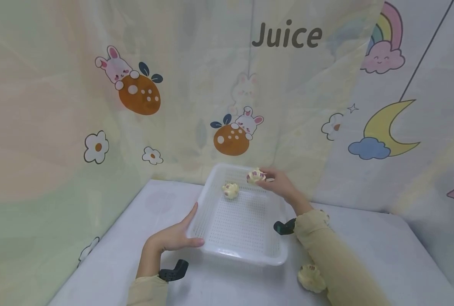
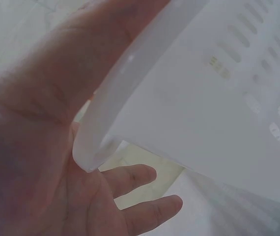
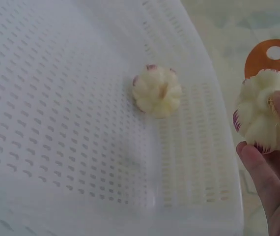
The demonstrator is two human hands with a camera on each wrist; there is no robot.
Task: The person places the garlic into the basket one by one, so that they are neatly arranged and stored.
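Observation:
A white perforated plastic basket (image 1: 242, 256) is tilted over the table, with my left hand (image 1: 175, 236) gripping its near left corner. In the left wrist view, the basket's rim (image 2: 115, 98) lies against the palm, fingers reaching beneath it. My right hand (image 1: 280, 185) pinches a garlic bulb (image 1: 256, 176) with purple streaks above the basket's far side. In the right wrist view that bulb is between thumb and fingertips, root tuft showing. Another garlic bulb (image 3: 157, 92) sits inside the basket near its far wall.
On the white table (image 1: 364, 246), a garlic bulb (image 1: 311, 278) lies beside the right sleeve (image 1: 334, 250). A further bulb (image 1: 325, 215) is mostly hidden behind that sleeve. Behind the table hangs a printed curtain (image 1: 188, 85). Each wrist wears a black camera mount (image 1: 174, 270).

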